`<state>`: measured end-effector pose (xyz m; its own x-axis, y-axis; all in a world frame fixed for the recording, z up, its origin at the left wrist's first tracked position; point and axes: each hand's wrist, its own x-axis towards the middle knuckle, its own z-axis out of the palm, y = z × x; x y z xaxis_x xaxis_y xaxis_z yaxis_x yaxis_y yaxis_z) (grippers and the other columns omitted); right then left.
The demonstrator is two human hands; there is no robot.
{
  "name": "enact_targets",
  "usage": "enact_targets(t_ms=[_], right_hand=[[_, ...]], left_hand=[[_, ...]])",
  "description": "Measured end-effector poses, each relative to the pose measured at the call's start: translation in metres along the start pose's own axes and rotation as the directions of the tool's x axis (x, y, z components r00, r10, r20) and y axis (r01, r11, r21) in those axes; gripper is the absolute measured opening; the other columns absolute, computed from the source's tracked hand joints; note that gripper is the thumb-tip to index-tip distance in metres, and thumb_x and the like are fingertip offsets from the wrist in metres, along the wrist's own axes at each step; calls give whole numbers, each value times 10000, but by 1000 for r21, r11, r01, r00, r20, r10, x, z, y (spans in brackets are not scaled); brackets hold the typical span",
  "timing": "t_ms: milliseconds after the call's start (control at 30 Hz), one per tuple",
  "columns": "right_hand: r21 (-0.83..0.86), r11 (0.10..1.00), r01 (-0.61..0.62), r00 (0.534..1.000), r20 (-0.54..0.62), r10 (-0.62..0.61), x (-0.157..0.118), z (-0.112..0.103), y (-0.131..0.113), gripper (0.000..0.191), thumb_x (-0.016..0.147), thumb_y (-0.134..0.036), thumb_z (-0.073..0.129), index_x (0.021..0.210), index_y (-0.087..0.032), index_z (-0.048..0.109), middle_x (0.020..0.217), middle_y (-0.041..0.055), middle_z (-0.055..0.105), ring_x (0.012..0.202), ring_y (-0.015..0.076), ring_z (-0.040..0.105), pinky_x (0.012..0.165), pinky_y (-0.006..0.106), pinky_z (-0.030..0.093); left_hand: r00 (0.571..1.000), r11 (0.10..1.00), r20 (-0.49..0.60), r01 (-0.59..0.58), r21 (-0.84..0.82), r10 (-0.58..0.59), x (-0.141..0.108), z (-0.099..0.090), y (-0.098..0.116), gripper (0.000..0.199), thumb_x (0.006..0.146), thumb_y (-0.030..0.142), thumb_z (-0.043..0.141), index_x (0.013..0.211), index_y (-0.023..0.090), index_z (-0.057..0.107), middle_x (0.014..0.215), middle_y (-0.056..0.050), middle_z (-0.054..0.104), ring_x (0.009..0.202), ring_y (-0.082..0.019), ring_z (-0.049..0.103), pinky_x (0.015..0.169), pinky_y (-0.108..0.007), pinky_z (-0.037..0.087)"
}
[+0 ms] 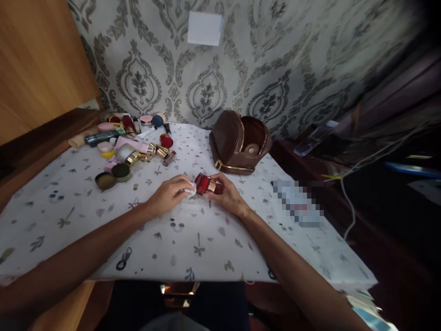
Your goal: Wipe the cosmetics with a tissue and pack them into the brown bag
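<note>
right hand [230, 196] grips glossy red, gold-collared bottle [203, 184], left hand [169, 193] pinches crumpled white wad [190, 189]; brown leathery zip bag [226, 140] gapes, contents indiscernible.

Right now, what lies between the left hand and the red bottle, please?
The head view shows a white wad, in the left hand, against the red bottle.

Bag [229, 142] is sitting on tblcloth [213, 264], w/ wall [206, 92] rising behind bag. To L of bag, cosmetics [127, 152] are lying in a grp, & blurred-out item [298, 202] is lying to bag's front R. Before bag, slightly L, btl [202, 184] is resting in R hand [228, 195] & wad [190, 189] in L hand [168, 195].
</note>
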<state>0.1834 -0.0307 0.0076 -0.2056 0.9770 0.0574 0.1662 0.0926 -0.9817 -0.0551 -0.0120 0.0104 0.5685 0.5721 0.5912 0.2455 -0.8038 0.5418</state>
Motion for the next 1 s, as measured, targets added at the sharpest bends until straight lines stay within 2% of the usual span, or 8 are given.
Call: enact_targets(t_ms=[133,400,600,700,833,933,1000], right_hand=[[-19,1000,17,999,38,-17,-1,-2,-2,631,580,-395,897,1047,-246,501,904,-22,614,775,169,635,763,328,527],[-61,995,78,995,72,-73,-2,-1,-5,637,581,-431,903,1059,-248,523,906,-8,637,804,182,631,769,327,522],[-105,990,98,993,70,-91,-3,-1,1,630,597,-482,881,1067,-247,534,872,-17,628,761,176,624,766,338,522],[-118,986,114,993,57,-108,-3,-1,5,634,608,-456,881,1098,-246,537,877,-14,639,776,179,631,784,342,521],[-134,984,119,993,25,-116,-3,-1,8,648,595,-455,888,1100,-241,543,858,-13,643,779,184,631,767,341,525],[-140,984,113,994,9,-113,-3,0,6,667,579,-459,893,1103,-240,544,837,-11,641,758,185,622,738,340,526],[-122,985,118,993,13,-117,-4,2,4,654,584,-449,888,1097,-240,540,834,-16,634,739,176,612,723,333,520]], left_hand=[[1000,999,-24,-17,-29,17,-1,2,6,152,943,134,544,984,199,676,1046,-76,677,1002,-183,660,892,-314,530],[989,999,-147,-22,24,25,7,8,8,150,920,118,572,988,204,674,1028,-52,608,965,-165,630,878,-295,530],[978,990,-152,140,-31,-143,14,9,1,140,876,126,577,923,199,686,949,-34,636,890,-167,632,759,-261,531],[967,971,-97,237,-8,-237,15,8,0,159,832,106,576,894,191,695,904,-26,662,811,-164,629,716,-257,500],[945,945,69,313,90,-320,21,-2,9,165,760,76,587,806,186,701,811,-10,665,745,-169,599,703,-267,436],[889,912,205,404,64,-408,26,-13,22,79,743,147,625,741,185,694,649,24,595,621,-148,526,598,-250,361],[860,880,231,474,-26,-456,29,-20,29,77,750,238,647,748,182,700,566,44,530,547,-132,462,535,-242,310]])
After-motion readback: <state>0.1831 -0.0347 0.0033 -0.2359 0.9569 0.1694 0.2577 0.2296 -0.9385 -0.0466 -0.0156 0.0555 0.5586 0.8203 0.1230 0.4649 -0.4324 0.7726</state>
